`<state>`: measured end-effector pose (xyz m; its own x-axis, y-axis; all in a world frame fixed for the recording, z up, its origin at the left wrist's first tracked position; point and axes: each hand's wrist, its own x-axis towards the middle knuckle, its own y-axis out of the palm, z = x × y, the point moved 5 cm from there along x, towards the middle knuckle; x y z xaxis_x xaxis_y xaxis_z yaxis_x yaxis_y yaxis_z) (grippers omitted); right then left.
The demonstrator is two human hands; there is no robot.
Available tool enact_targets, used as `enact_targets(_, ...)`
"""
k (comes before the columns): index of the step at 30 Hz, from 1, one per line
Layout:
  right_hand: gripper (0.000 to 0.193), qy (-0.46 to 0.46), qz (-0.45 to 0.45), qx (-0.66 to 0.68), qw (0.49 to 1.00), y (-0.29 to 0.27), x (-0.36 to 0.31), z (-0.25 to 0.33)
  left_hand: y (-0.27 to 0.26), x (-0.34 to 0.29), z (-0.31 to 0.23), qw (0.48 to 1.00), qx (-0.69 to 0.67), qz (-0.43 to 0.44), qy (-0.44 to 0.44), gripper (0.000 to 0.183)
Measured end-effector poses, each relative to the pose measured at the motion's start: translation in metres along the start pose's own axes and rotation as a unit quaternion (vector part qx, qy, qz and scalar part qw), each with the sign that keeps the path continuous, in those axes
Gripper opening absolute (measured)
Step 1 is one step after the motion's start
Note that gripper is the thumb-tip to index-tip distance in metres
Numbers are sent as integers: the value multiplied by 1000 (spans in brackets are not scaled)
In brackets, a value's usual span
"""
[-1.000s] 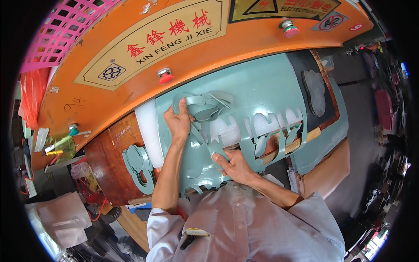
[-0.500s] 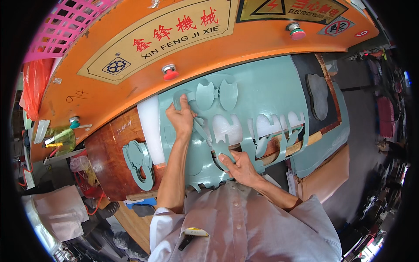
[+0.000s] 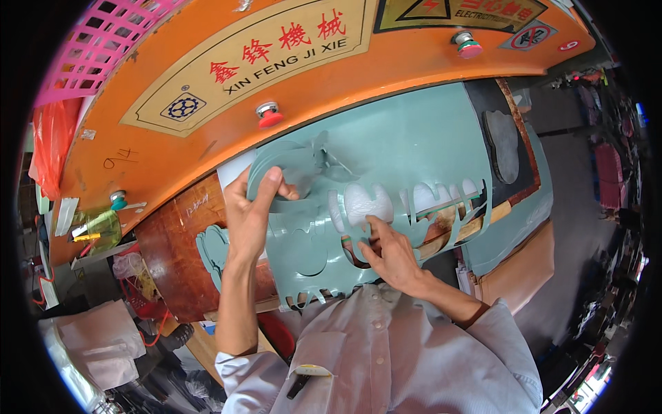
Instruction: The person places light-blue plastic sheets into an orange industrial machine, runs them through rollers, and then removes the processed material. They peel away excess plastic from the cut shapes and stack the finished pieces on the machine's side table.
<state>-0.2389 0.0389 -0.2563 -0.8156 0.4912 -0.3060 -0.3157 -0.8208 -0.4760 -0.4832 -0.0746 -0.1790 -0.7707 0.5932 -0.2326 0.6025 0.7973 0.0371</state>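
A pale green sheet lies across the worktable, its near side full of cut-out openings with white material showing through. My left hand is closed on a few loose green cut pieces, thumb on top; their far end is smeared by motion. Over the openings, my right hand has its thumb and index finger apart and holds nothing; the index fingertip is at the edge of the white area. Left of my left forearm sits a small pile of green cut pieces, partly hidden by it.
An orange machine beam with red push buttons spans the far side. A dark sole-shaped piece lies at the right on a black board. Brown sheets hang low at the right. A pink basket stands upper left.
My left hand has moved left and nearer, drawing the cut pieces off the sheet. My right hand has let go of a green strip and shifted slightly right. The sheet's near strips have moved.
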Motion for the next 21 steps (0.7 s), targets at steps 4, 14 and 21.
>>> enact_targets(4,39,-169,-166,-89,968,-5,-7,40,-15,-24,-67,991,107,17,80,31)
enact_targets(14,34,-34,-3,47,998,40,-14,10,-39,-41,-68,818,450,69,351,46)
enact_targets(21,33,51,118,160,979,71,-22,-19,-30,-91,53,806,516,201,211,73)
